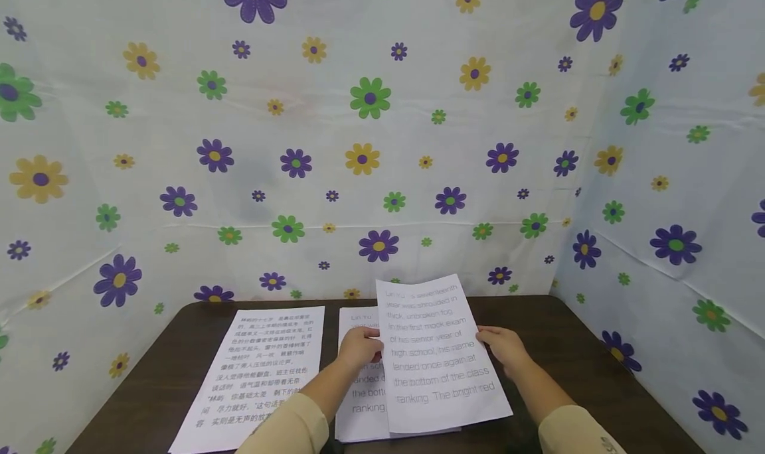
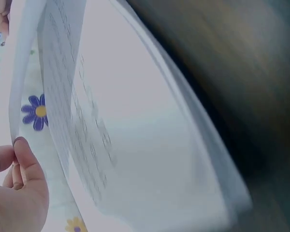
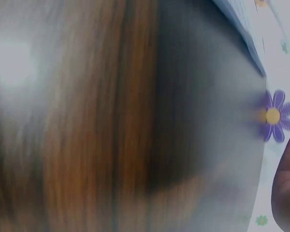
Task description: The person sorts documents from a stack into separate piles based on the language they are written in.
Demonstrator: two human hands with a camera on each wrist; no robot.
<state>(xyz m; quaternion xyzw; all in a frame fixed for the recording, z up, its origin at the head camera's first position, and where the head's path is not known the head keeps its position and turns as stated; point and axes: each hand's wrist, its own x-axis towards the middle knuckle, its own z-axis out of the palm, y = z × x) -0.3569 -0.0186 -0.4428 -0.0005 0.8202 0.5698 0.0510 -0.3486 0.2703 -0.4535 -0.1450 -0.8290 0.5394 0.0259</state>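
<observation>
The left hand [image 1: 360, 348] and right hand [image 1: 505, 348] pinch opposite edges of an English-printed sheet [image 1: 441, 361], raised between their fingers over English-printed pages [image 1: 361, 419], with a Chinese-printed sheet [image 1: 263, 364] left of the left fingers

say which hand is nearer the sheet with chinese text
Left: the left hand is right of the Chinese sheet, at the left edge of the raised page; the right hand is farther, at its right edge.

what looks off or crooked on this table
Nothing looks spilled or torn. The held sheet sits askew over the paper pile, its edges out of line with it; since the left hand and right hand grip its sides, that is probably just handling.
</observation>
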